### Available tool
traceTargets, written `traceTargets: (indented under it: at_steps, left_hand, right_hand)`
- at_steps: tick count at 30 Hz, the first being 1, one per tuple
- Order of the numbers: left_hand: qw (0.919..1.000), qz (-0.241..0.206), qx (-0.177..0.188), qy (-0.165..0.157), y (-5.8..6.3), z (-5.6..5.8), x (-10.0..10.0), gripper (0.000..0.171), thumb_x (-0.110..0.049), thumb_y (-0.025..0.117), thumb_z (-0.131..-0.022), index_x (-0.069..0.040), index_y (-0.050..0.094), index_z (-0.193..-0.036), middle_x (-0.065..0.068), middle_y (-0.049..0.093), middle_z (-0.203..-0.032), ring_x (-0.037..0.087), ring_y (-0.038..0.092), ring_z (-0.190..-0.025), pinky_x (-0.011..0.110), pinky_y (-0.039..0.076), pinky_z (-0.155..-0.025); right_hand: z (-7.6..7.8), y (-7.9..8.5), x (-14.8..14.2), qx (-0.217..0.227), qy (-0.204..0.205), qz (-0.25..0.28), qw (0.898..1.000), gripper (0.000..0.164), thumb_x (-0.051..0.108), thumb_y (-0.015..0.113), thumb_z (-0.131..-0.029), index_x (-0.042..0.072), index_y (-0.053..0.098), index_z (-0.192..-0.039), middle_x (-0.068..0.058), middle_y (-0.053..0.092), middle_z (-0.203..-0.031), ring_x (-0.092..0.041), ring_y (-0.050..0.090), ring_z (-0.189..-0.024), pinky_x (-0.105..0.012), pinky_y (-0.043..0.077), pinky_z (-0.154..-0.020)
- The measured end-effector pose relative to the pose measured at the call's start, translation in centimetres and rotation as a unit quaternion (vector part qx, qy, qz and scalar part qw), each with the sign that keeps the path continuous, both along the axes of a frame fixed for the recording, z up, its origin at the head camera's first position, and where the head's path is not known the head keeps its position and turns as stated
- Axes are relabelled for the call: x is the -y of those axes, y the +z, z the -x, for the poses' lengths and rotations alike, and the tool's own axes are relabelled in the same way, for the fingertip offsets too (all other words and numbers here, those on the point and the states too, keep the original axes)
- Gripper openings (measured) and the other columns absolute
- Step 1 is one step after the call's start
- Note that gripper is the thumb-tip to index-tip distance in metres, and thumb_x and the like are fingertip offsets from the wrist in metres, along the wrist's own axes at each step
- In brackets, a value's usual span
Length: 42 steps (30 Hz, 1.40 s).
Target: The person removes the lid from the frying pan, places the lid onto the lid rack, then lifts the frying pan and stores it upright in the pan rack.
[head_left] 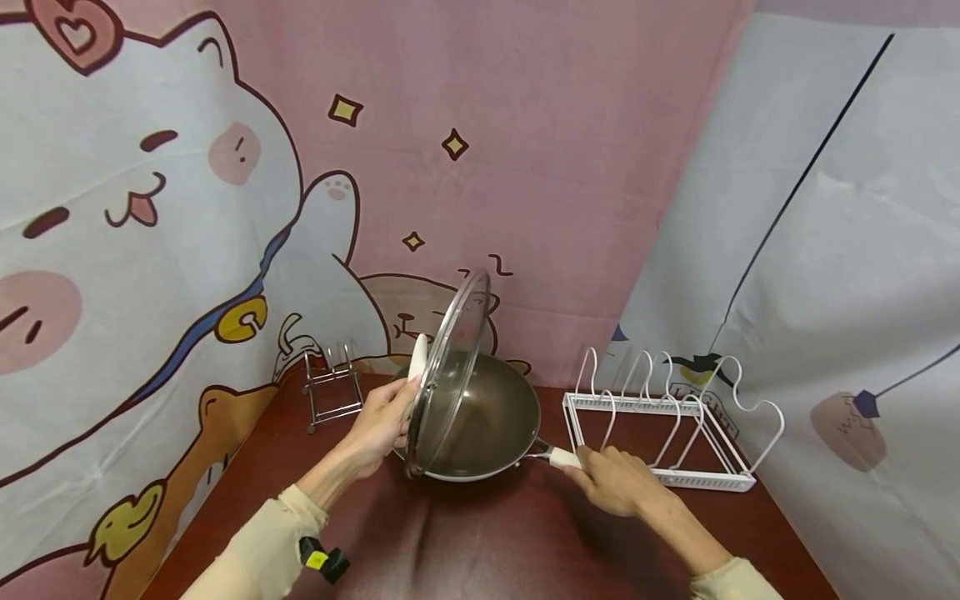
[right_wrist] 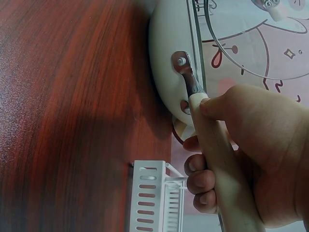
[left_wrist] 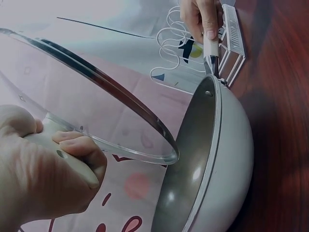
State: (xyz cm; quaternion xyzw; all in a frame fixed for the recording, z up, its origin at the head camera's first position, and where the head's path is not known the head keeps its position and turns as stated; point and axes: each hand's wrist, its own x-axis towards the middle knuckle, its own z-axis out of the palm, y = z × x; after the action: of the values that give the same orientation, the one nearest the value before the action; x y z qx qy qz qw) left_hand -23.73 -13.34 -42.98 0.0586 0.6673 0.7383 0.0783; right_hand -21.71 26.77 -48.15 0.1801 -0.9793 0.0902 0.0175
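Note:
A glass lid [head_left: 456,379] with a metal rim stands tilted nearly upright over the left side of a wok [head_left: 495,417]. My left hand [head_left: 384,421] grips the lid's cream handle [left_wrist: 63,152], fingers curled round it in the left wrist view. The wok has a dark inside and a pale outside [left_wrist: 234,159], and sits on the table. Its cream handle [right_wrist: 219,164] points right, and my right hand [head_left: 618,479] holds it with the thumb laid along the top. In the left wrist view the lid's lower edge appears close to the wok's rim; I cannot tell if they touch.
A white wire rack [head_left: 675,479] with upright curved dividers stands at the right, close by my right hand. Toward the back left is a small metal rack [head_left: 333,411]. The dark red table [head_left: 480,550] meets a printed cloth [head_left: 570,192] behind and at the sides.

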Motion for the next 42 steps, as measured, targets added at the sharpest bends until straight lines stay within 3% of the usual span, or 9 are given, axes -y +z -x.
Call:
traceTargets:
  at_steps: [24,42]
  left_hand:
    - [0.9988,-0.005,0.005,0.048,-0.4,-0.8,1.7,0.038,-0.041,0.052,-0.121,-0.005,0.065,-0.12,-0.006,0.043,-0.074,0.005,0.034,-0.059,0.019,0.03,-0.053]
    - [0.998,0.015,0.002,0.061,0.1,-1.4,2.8,0.048,-0.045,0.052,-0.121,0.0,0.063,-0.133,-0.007,0.046,-0.078,0.005,0.036,-0.062,0.019,0.032,-0.054]
  right_hand:
    - [0.0,0.1,0.0,-0.002,0.003,-0.004,1.0,0.028,0.044,0.073,-0.109,0.021,0.063,-0.097,-0.004,0.067,-0.076,-0.022,0.067,-0.067,-0.046,0.052,-0.057]
    - [-0.1,0.3,0.1,0.003,0.003,-0.004,1.0,0.028,0.044,0.072,-0.109,0.021,0.063,-0.097,-0.006,0.07,-0.077,-0.026,0.07,-0.069,-0.049,0.053,-0.059]
